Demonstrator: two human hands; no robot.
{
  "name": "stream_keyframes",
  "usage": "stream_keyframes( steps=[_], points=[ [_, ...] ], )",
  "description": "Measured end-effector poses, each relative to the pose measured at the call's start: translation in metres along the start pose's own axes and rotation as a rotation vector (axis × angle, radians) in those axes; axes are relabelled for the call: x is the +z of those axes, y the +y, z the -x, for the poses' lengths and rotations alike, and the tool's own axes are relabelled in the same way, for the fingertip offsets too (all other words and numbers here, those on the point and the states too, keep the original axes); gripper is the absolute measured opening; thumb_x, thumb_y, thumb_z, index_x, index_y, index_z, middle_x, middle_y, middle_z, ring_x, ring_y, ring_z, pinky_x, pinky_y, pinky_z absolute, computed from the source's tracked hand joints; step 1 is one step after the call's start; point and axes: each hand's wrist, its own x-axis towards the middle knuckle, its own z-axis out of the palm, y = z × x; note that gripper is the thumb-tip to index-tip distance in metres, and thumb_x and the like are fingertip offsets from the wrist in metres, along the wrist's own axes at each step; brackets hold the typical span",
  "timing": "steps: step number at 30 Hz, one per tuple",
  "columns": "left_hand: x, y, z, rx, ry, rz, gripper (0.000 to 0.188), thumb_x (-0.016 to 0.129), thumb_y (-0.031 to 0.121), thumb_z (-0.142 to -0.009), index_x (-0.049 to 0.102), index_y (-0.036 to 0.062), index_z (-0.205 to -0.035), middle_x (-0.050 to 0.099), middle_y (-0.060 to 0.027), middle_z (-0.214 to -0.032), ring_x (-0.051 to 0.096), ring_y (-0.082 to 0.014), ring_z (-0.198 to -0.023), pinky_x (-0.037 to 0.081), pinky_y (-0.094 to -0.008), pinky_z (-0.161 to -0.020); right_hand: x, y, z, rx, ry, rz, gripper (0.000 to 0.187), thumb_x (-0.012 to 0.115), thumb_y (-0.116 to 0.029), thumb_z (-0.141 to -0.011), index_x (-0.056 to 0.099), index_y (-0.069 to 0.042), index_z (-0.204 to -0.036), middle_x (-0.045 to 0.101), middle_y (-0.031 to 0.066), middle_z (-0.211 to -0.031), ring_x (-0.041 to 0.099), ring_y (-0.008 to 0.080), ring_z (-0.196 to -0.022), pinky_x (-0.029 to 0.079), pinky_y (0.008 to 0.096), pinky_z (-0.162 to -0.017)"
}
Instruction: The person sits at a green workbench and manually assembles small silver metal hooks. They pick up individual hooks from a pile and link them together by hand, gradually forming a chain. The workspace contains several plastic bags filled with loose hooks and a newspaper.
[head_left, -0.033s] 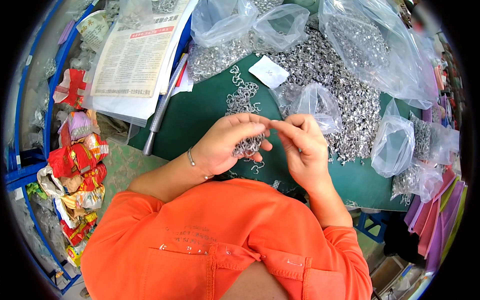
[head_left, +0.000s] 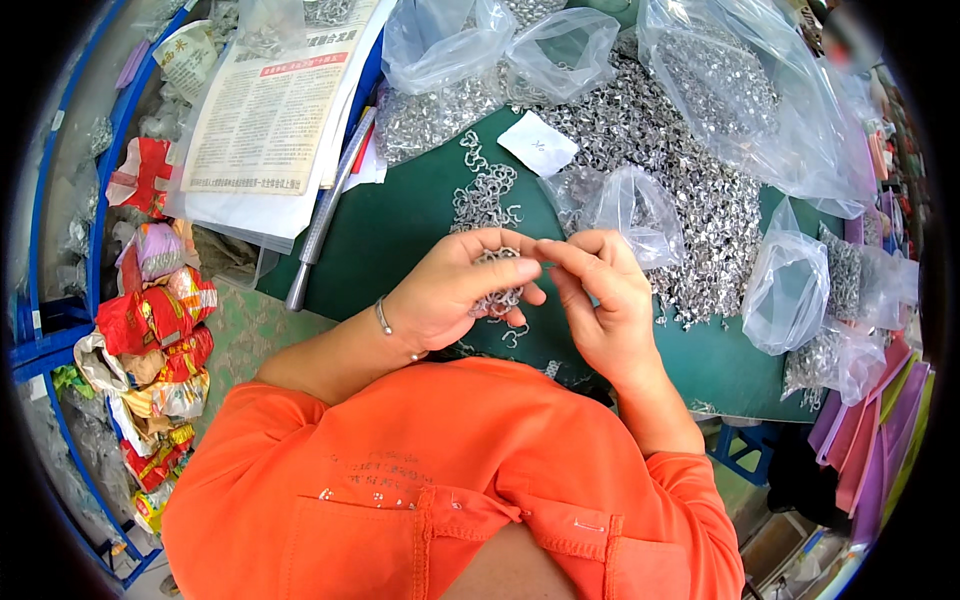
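Observation:
My left hand (head_left: 447,287) curls around a clump of small curved metal pieces (head_left: 497,302), silvery and hook-like, cupped in its palm under the thumb. Index finger and thumb of my right hand (head_left: 606,297) are pinched together against the left fingertips. Whatever is between them is too small to make out. Just beyond my left hand lies a loose pile of the same curved pieces (head_left: 485,197) on the green tabletop (head_left: 400,220). A few pieces (head_left: 514,335) lie below the left fingers, near my orange shirt.
A wide heap of shiny small metal parts (head_left: 700,215) spreads beyond my right hand. Clear plastic bags (head_left: 785,285) stand around it. A white paper slip (head_left: 538,143), a silver rod-like tool (head_left: 330,215) and a newspaper (head_left: 268,120) lie farther left. Blue shelving (head_left: 85,300) borders the left.
My left thumb has shifted slightly, and more of the clump in the palm shows. The right fingers have moved a little; both hands stay in the same place.

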Motion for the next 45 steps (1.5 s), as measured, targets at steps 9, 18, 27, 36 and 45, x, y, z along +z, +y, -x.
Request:
stream_keyframes(
  steps=[9,18,27,36,45],
  points=[
    [-0.003,-0.005,-0.001,-0.018,-0.020,-0.044,0.013,0.057,0.015,-0.091,0.056,0.0028,-0.096,0.060,-0.0076,-0.091,0.061,-0.0138,-0.080,0.051,-0.0251,-0.057,0.011,0.002,0.010,0.241,0.078,-0.315,0.039,0.066,0.008,-0.076,0.056,-0.001,-0.112,0.060,0.0083,-0.090,0.060,0.0150,-0.078,0.049,0.0256,-0.066],
    [-0.013,-0.010,-0.004,-0.064,-0.164,0.175,0.019,0.053,0.015,-0.093,0.055,0.0017,-0.106,0.060,-0.0086,-0.092,0.060,-0.0150,-0.078,0.051,-0.0272,-0.059,0.009,0.003,0.017,0.146,0.162,-0.503,0.027,0.064,0.013,-0.077,0.051,0.001,-0.098,0.060,0.0111,-0.093,0.060,0.0166,-0.083,0.049,0.0276,-0.073],
    [-0.008,-0.005,-0.002,-0.014,0.016,0.173,0.028,0.049,0.011,-0.091,0.052,-0.0011,-0.116,0.059,-0.0102,-0.096,0.062,-0.0181,-0.083,0.053,-0.0273,-0.061,0.010,-0.002,0.014,-0.019,0.284,-0.225,0.027,0.068,0.013,-0.067,0.056,0.000,-0.088,0.062,0.0105,-0.080,0.061,0.0227,-0.071,0.049,0.0303,-0.065],
    [-0.014,0.003,0.003,0.113,0.062,0.137,0.012,0.051,0.010,-0.091,0.054,0.0050,-0.101,0.061,-0.0094,-0.093,0.061,-0.0176,-0.080,0.050,-0.0268,-0.057,-0.025,-0.005,-0.041,-0.279,0.363,0.211,0.021,0.067,0.012,-0.066,0.065,0.000,-0.083,0.062,0.0103,-0.080,0.061,0.0217,-0.068,0.050,0.0277,-0.061],
    [-0.020,0.007,0.012,0.169,0.102,0.167,0.016,0.056,0.004,-0.086,0.057,0.0022,-0.102,0.060,-0.0098,-0.103,0.060,-0.0162,-0.086,0.049,-0.0265,-0.062,-0.027,0.023,-0.137,-0.215,0.317,0.271,0.012,0.064,0.003,-0.075,0.065,0.001,-0.086,0.064,0.0120,-0.085,0.062,0.0262,-0.070,0.051,0.0329,-0.062]
  ],
)
